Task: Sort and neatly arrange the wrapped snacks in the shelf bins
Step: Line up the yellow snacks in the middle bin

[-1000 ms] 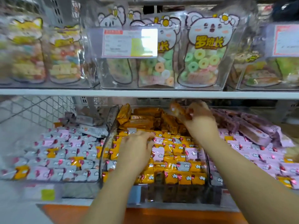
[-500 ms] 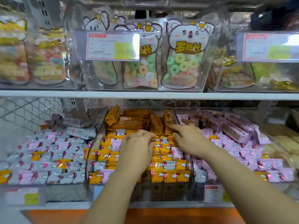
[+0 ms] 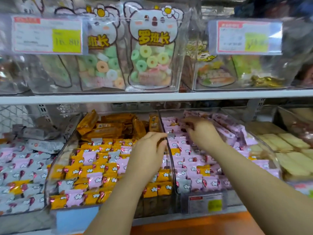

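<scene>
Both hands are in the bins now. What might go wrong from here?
1. The right hand reaches deep into the pink bin. Blur hides whether it holds anything, so a snack may drop among the wrong ones.
2. Orange strays lie among the pink and pink strays in the orange bin; some may get missed.
3. The left hand hovers over the orange rows and may scuff them.
</scene>
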Demonstrator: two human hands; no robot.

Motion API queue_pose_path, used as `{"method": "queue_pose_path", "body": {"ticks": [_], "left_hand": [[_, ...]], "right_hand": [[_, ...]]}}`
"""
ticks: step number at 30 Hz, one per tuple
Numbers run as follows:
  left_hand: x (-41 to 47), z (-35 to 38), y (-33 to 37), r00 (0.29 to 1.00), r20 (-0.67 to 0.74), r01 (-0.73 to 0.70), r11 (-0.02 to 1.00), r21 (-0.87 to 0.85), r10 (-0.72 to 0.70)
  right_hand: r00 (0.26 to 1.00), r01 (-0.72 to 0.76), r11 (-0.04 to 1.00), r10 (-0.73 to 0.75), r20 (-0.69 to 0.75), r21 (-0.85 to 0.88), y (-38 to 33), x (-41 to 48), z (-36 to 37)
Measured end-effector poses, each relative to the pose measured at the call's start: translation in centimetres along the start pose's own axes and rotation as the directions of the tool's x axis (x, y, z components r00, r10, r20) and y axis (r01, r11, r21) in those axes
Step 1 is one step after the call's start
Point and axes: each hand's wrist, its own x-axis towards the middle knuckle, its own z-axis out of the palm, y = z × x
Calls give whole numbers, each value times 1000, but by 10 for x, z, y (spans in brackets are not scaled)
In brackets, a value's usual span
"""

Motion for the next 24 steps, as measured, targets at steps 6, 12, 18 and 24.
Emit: {"method": "queue_pose_path", "body": {"ticks": [6,12,18,24], "left_hand": [[19,6,-2,998,2,68,993,-102,-68],[20,9,-3,993,-9,113,980,-166,-116],[20,8,-4,994,7,112,975,-191,-113],[19,7,-3,995,13,102,977,-185,-101]], "right_hand": [[999,-39,907,38,-10,-419,-4,44,18],[997,-46,861,73,35,-507,0,62,33],[999,-30,919,15,-42,-392,3,63,34],[988,-75,997,77,-133,18,0,57,14]]}}
